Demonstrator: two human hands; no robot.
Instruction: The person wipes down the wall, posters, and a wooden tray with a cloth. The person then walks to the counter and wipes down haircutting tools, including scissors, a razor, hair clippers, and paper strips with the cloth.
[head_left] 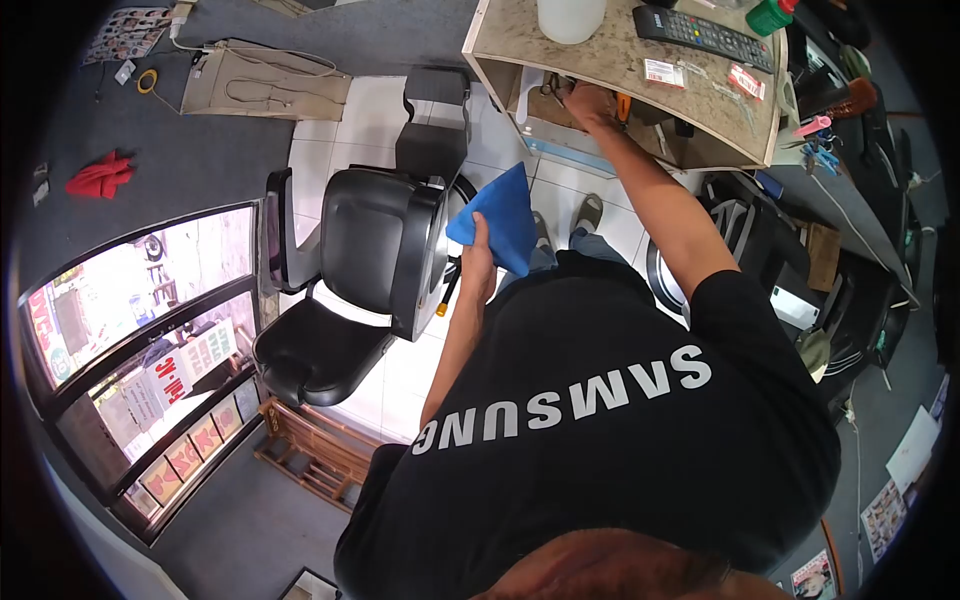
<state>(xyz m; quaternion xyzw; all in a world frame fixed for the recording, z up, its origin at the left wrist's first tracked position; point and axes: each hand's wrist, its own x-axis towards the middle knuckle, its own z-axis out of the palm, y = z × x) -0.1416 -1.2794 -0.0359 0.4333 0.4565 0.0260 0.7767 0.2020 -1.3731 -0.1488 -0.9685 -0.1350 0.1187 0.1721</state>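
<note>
My left hand (478, 262) grips a folded blue cloth (508, 218), its thumb on top and the other fingers hidden beneath. The cloth hangs in front of my body, above the tiled floor. My right hand (588, 103) reaches into the open compartment of a wooden cabinet (625, 65). Its fingers are bent and partly hidden, beside metal scissors (554, 88); what they hold, if anything, I cannot make out. Just right of that hand stands an orange-handled tool (623, 107) inside the compartment.
On the cabinet top lie a remote control (702, 37), a white container (571, 18), small packets (664, 72) and a green bottle (770, 16). A black barber chair (365, 230) stands to my left. Behind it are a wooden bench (310, 455) and a red cloth (100, 174).
</note>
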